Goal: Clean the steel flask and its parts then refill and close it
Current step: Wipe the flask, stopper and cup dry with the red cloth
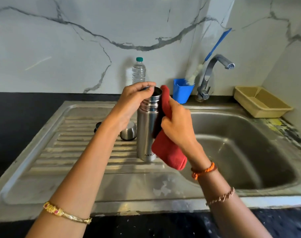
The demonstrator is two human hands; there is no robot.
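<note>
The steel flask (146, 133) stands upright and uncapped on the ribbed drainboard (81, 143). My left hand (134, 98) grips its rim at the open mouth. My right hand (177, 124) holds a red cloth (168, 153) against the flask's right side, from the neck down toward the base. Behind my left forearm, a steel cup-shaped cap (129, 131) lies on the drainboard. A dark stopper (97, 127) sits further left, mostly hidden by the arm.
The sink basin (240, 148) lies to the right, with a chrome tap (213, 74) behind it. A blue holder (182, 91) carries a bottle brush (213, 50). A plastic water bottle (138, 71) stands at the wall. A beige tray (261, 102) sits at the back right.
</note>
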